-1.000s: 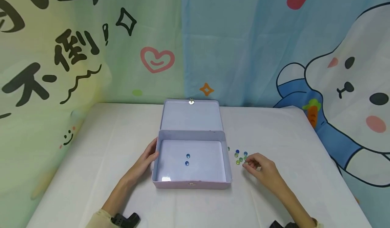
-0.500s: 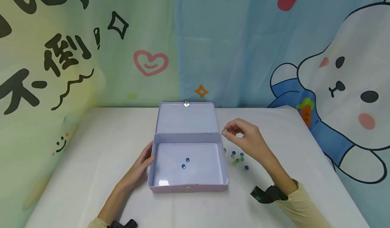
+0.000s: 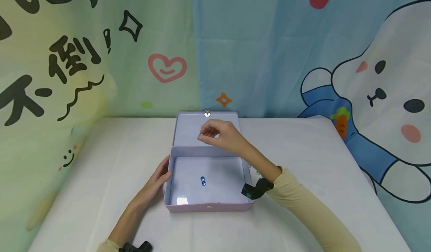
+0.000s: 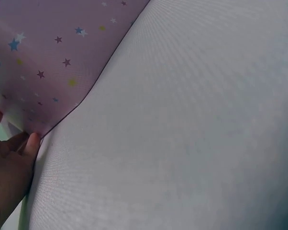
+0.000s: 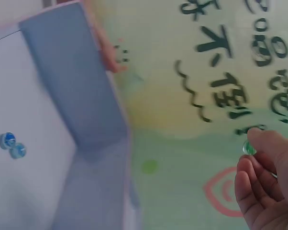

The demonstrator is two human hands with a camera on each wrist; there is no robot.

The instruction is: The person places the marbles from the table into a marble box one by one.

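An open lilac tin box sits mid-table with its lid leaning back. Two blue glass beads lie on its floor, also seen as beads in the right wrist view. My right hand hovers above the box's back edge and pinches a small green bead, the same bead showing at my fingertips. My left hand rests against the box's left wall, fingers touching its starry outside.
A few loose beads lie on the white tablecloth right of the box, mostly hidden behind my right forearm. A printed cartoon backdrop rises behind the table. The table's side edges fall away at left and right.
My right hand picked a bead from the pile right of the box, lifted it and carried it left over the box. The left hand has stayed on the box wall.
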